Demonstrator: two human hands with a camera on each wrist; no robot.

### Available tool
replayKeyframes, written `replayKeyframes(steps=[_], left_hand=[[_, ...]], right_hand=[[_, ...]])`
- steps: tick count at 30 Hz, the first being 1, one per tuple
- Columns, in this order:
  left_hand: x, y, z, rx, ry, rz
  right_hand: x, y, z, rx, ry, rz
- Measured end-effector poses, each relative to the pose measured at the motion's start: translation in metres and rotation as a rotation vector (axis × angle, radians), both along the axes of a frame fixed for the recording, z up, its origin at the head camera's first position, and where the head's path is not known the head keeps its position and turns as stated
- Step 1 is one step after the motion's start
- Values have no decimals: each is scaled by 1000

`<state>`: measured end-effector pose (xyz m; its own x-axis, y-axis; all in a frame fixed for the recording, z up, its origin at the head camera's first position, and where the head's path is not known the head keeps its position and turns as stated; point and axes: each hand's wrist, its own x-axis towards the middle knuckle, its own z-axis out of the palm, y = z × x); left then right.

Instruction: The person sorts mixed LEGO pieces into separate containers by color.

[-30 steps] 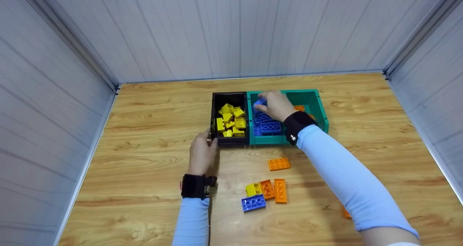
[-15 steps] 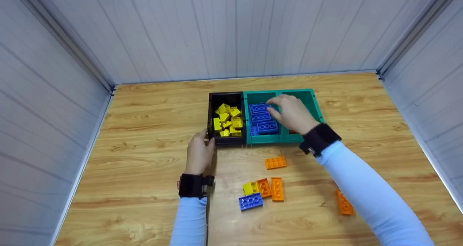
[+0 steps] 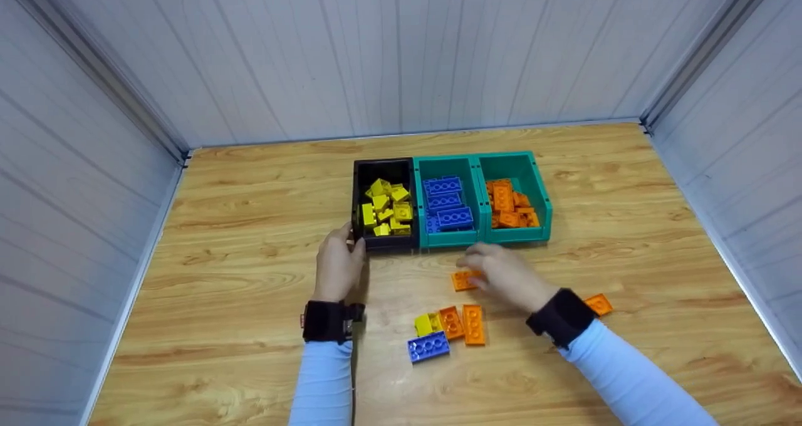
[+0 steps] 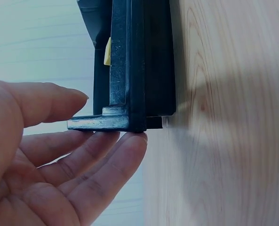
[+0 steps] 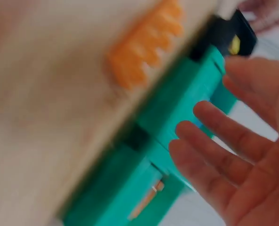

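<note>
My left hand holds the near left corner of the black bin, which contains several yellow bricks. In the left wrist view, the thumb lies on one side of the projecting bin edge and the fingers on the other. Over the table, just in front of the teal bins, my right hand reaches above an orange toy brick and partly covers it. Seen from the right wrist, its fingers are spread and nothing is between them, with the studded orange brick apart from them.
Blue bricks fill the middle bin and orange bricks the right one. Nearer lie a yellow brick, a blue brick and two orange bricks. Another orange brick lies beside the right wrist. Panel walls enclose the table.
My right hand let go of a blue brick in the middle bin, then moved out toward me to the orange brick on the table. My left hand stays at the black bin.
</note>
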<state>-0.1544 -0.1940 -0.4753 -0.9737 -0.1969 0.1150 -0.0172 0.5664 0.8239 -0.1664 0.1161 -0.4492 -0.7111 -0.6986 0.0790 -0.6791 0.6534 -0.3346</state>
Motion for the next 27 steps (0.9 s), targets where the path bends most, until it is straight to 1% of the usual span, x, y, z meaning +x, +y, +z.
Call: replayKeyframes(steps=[2,6,12,15,20,24,27], left_hand=[[0,0,0,7,0,-2],[-1,0,0,9,-10,-4],[0,-1,0,33,-28,-2],[0,-1,1,34,-17,-15],[0,-2,1,40,6,-26],[1,-2,0,49,-1,-25],[1,-2,0,51,-9,-26]], right_hand=[[6,0,-10,19,-5,28],[13,2,-22,31,4,32],[17,4,-31,27,59,26],[19,6,-34,20,75,8],[21,11,-32,7,86,3],[18,16,-25,2,91,16],[12,24,-15,-17,89,9]])
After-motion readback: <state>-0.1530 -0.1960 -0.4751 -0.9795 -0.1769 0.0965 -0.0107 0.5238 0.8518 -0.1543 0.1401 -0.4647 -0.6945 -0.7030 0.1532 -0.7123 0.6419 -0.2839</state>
